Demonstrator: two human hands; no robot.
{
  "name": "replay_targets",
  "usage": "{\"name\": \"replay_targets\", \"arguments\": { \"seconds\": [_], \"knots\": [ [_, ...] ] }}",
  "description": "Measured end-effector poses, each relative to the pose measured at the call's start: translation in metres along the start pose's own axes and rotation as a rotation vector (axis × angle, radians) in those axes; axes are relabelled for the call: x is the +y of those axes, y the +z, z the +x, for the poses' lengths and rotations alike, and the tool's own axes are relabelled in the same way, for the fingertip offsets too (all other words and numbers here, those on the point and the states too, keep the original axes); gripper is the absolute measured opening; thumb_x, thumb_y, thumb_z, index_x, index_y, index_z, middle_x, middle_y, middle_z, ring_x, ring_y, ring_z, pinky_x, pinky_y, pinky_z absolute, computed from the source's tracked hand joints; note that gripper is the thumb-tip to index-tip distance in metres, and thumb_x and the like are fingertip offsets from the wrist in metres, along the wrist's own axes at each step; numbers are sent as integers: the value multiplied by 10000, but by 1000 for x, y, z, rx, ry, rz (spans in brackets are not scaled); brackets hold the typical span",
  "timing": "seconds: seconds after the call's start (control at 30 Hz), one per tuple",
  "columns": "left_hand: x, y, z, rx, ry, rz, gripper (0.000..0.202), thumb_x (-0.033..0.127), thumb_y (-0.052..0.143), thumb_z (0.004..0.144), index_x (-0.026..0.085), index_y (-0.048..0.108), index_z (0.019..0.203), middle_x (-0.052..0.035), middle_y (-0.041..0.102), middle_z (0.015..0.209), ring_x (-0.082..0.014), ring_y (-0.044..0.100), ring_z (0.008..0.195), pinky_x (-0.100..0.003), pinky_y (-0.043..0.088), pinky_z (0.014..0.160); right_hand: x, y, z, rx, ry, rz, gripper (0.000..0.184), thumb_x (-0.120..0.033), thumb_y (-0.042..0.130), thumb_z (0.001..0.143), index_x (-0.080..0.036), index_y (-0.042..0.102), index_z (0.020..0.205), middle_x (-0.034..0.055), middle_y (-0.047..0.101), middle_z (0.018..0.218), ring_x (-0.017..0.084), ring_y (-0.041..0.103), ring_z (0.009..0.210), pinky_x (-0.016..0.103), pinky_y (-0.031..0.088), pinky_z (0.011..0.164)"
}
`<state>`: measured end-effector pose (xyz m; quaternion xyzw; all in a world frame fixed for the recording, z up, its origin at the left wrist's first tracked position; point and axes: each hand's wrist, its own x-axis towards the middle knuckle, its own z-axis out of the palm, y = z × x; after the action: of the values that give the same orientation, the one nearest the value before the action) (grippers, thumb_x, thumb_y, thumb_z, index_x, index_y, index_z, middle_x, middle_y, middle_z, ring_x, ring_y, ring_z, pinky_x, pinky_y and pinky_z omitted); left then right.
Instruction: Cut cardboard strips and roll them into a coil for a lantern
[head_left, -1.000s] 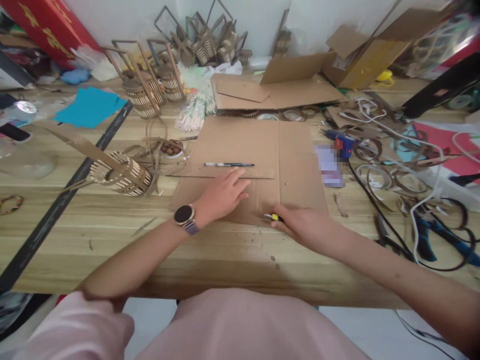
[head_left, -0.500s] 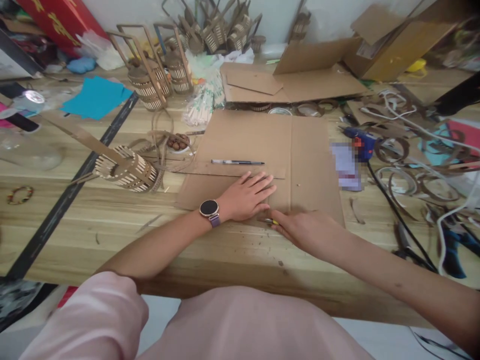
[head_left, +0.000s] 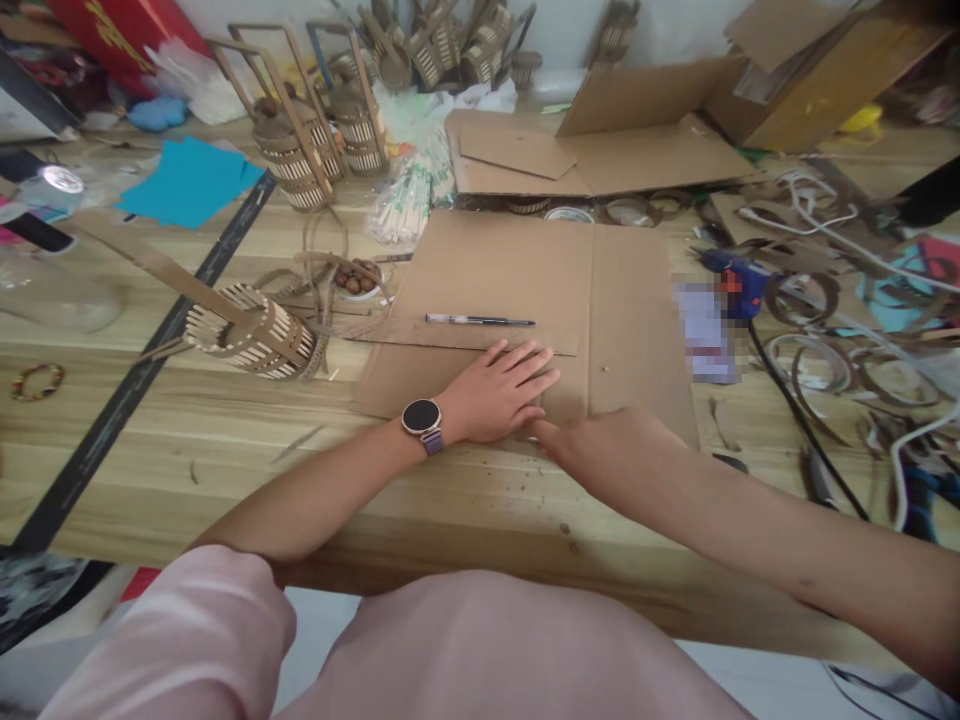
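Note:
My left hand (head_left: 499,395) lies flat with spread fingers on a sheet of brown cardboard (head_left: 502,260), pressing near its front edge. Close beside its thumb, my right hand (head_left: 600,450) is closed around a utility knife. The knife is almost wholly hidden now; its yellow body and metal tip showed in the earlier frame. A black pen (head_left: 480,320) with a clear end rests on the cardboard beyond my left fingers, along a narrow cardboard strip (head_left: 495,340). Small dark crumbs are scattered on the wooden table (head_left: 450,520) in front of my hands.
An unfinished-looking stick-and-cardboard basket (head_left: 255,335) stands left, near a bowl of nuts (head_left: 358,280). Behind are handled baskets (head_left: 292,165), blue sheets (head_left: 191,180) and folded cardboard (head_left: 525,150). A blue glue gun (head_left: 739,285), tape rolls (head_left: 806,300) and cables crowd the right.
My right hand has moved slightly up and left, nearer my left thumb, covering most of the knife. My left hand stays flat on the cardboard. The view has shifted a little.

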<state>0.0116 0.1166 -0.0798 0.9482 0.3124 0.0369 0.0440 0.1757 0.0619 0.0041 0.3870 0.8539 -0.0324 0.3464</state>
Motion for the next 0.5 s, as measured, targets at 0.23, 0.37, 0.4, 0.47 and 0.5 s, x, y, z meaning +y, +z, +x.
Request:
{"name": "replay_targets", "arguments": {
  "seconds": [0.23, 0.37, 0.4, 0.47, 0.5],
  "knots": [
    [-1, 3, 0, 16, 7, 7, 560, 462, 377, 1044, 142, 420, 1501, -125, 316, 1622, -298, 244, 1510, -515, 202, 1208, -4, -17, 2, -42, -14, -17, 584, 64, 631, 712, -142, 587, 1256, 55, 730, 711, 237, 717, 600, 256, 342, 444],
    [-1, 2, 0, 18, 7, 6, 547, 441, 380, 1045, 144, 417, 1503, -129, 311, 1623, -297, 244, 1510, -520, 199, 1208, -3, -11, 4, -34, -36, -21, 602, 76, 607, 719, -131, 567, 1283, 48, 733, 727, 228, 713, 590, 259, 320, 426],
    [-1, 1, 0, 15, 8, 4, 543, 435, 383, 1045, 145, 417, 1503, -130, 313, 1623, -295, 243, 1511, -519, 196, 1209, -2, -9, 4, -28, -45, -36, 602, 79, 591, 730, -131, 560, 1293, 46, 734, 724, 233, 715, 593, 264, 313, 420],
    [-1, 0, -1, 4, 12, -1, 539, 426, 386, 1045, 147, 414, 1506, -128, 317, 1622, -293, 236, 1514, -512, 188, 1212, 0, -5, 2, 1, -63, -65, 577, 83, 565, 743, -135, 572, 1277, 40, 732, 703, 238, 714, 589, 270, 302, 414],
    [-2, -1, -1, -2, 15, -2, 540, 426, 384, 1045, 147, 412, 1507, -126, 316, 1623, -292, 231, 1515, -509, 184, 1214, 0, -3, 2, 19, -75, -77, 557, 86, 562, 742, -138, 588, 1252, 37, 729, 689, 235, 711, 581, 270, 297, 412]
  ]
}}
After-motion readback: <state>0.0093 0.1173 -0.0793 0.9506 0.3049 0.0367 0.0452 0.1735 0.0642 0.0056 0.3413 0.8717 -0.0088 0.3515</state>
